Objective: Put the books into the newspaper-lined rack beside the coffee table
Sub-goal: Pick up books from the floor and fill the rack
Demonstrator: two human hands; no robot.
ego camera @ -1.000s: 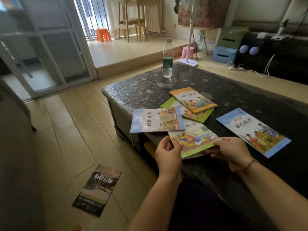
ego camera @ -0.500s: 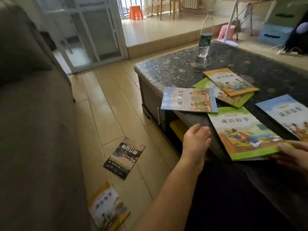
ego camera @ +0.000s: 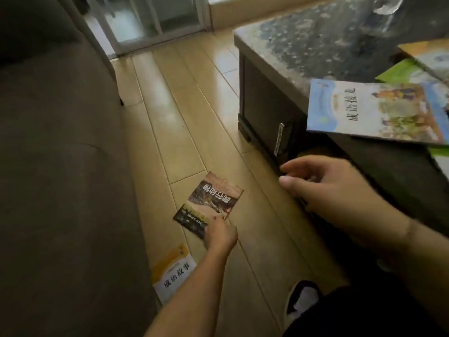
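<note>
My left hand (ego camera: 220,233) is down on the floor (ego camera: 170,117), fingers on the near corner of the dark booklet (ego camera: 208,206); can't tell if they pinch it. My right hand (ego camera: 323,188) hangs loose, holding nothing, by the coffee table (ego camera: 315,45) front edge. Orange-white book (ego camera: 173,272) on the floor against the sofa (ego camera: 60,166). Blue book (ego camera: 379,111) overhangs the table's near edge.

This is a living room in a home. A soft grey sofa (ego camera: 56,166) stands along one side, a dark stone-topped coffee table (ego camera: 323,45) on the other. Picture books (ego camera: 379,113) lie near its edge. The floor (ego camera: 175,113) is shiny wood, with a glass sliding door (ego camera: 150,18) behind.
</note>
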